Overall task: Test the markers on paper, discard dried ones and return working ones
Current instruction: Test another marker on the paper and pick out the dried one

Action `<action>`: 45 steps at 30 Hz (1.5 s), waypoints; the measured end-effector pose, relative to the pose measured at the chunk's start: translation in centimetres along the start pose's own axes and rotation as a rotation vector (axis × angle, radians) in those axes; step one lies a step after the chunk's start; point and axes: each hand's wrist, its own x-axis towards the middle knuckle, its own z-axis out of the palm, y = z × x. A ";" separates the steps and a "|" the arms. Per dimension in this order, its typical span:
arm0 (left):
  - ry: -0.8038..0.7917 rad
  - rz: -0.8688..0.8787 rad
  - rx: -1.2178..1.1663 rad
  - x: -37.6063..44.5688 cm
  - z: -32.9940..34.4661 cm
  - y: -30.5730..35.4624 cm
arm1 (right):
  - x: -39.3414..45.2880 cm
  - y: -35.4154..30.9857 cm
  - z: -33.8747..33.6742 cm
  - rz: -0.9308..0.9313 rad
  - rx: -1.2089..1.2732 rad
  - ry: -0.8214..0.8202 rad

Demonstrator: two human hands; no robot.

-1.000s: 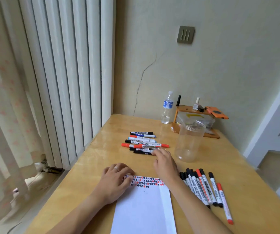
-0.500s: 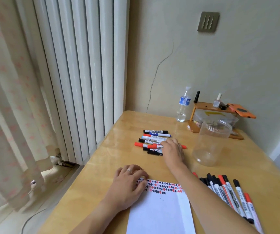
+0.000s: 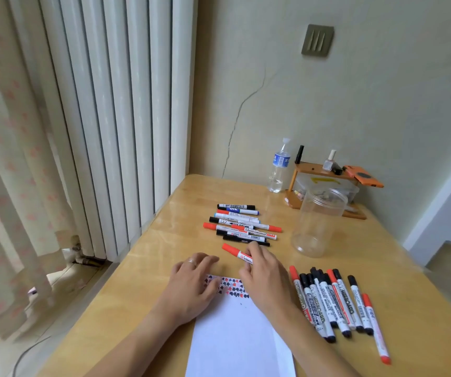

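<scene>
Paper (image 3: 235, 338) carries a band of test marks at its far edge only. Left hand (image 3: 191, 287) presses it flat, fingers relaxed. Right hand (image 3: 265, 278) grasps a red marker (image 3: 235, 253), capped, untested. Near group (image 3: 336, 303) right; far group (image 3: 242, 225) beyond; jar (image 3: 318, 221) apparently empty. Sorting looks about midway.

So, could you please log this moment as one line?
right hand: grips red-capped marker | left hand: rests on paper | jar: upright

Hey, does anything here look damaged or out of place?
Yes: a long crack runs down the wall toward the table corner. The orange phone also overhangs the small wooden shelf edge. Otherwise nothing stands out.
</scene>
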 end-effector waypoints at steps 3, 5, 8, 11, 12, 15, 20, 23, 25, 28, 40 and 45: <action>0.075 0.015 -0.043 -0.4 -0.1 -0.1 | -2.4 0.3 -0.6 -0.055 0.025 0.012; 0.095 0.132 0.000 -0.6 -0.2 0.0 | -3.5 0.6 -0.5 -0.132 0.032 0.030; 0.127 0.292 0.064 -0.7 -0.5 0.4 | -4.6 0.9 0.2 -0.200 0.024 0.063; 0.119 0.318 0.059 -0.9 -0.8 0.8 | -5.1 0.6 0.4 -0.220 -0.019 0.099; 0.109 0.322 0.059 -1.0 -0.8 0.9 | -5.2 0.3 0.4 -0.240 -0.044 0.111; 0.080 0.365 0.075 -1.1 -0.7 0.9 | -5.6 -0.4 0.6 -0.310 -0.060 0.109; 0.122 0.385 0.128 -0.9 -0.3 0.6 | -6.0 -0.7 0.9 -0.259 -0.032 0.065; 0.136 0.387 0.141 -0.9 -0.4 0.6 | -6.1 -1.0 0.8 -0.234 -0.055 0.043; 0.145 0.392 0.142 -0.9 -0.6 0.7 | -6.1 -1.2 0.6 -0.236 -0.052 0.033; 0.154 0.400 0.131 -1.0 -0.8 0.8 | -5.9 -1.1 0.4 -0.258 -0.022 0.031; 0.265 0.278 0.030 -0.9 -1.7 0.8 | -5.8 0.7 -0.8 -0.152 0.001 -0.040; 0.090 0.078 -0.002 0.7 -1.0 -0.2 | -5.7 1.3 -1.1 -0.041 0.061 -0.056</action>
